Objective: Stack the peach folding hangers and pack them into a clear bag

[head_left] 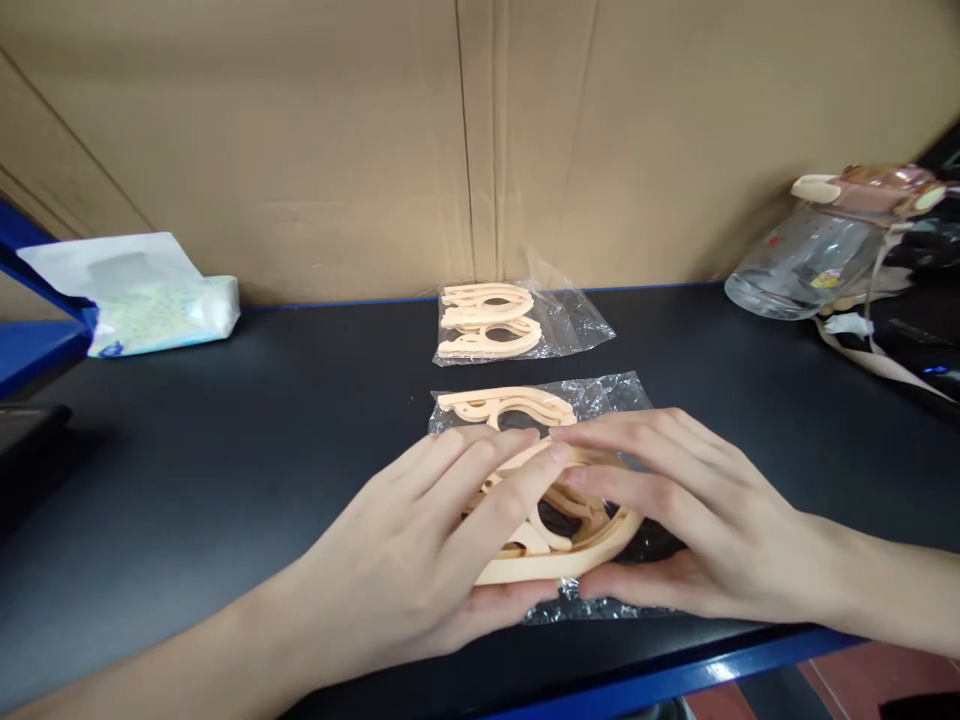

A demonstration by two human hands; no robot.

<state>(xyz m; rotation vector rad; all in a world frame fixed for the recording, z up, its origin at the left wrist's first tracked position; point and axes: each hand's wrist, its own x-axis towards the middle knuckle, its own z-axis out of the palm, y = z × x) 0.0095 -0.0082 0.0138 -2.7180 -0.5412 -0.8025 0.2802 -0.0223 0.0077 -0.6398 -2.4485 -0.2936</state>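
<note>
Closest to us, our left forearm slants in from the lower left, and our left hand (442, 530) arches palm down, its fingers bent forward over a glossy cream bundle of curved plastic pieces (585, 560) and its thumb against the near edge. Our right hand (697, 500) comes in from the right, wrist low, fingers slightly spread across the bundle's other end, thumb under its near rim. Both hands thus close on the bundle from opposite sides, the fingertips nearly meeting above it.

The bundle is over the near part of a clear, crinkled plastic bag (615, 395) on a matte black tabletop (262, 450); we cannot tell how many pieces our hands cover. Beyond our fingers, more cream curved pieces show at that bag's far end. We count two such bags: the second, a smaller-looking clear plastic bag (574, 320) farther back, shows two cream looped shapes. Besides these we see one transparent bottle with a pinkish lid (817, 255) at right and one white patterned soft packet (161, 310) at left.
</note>
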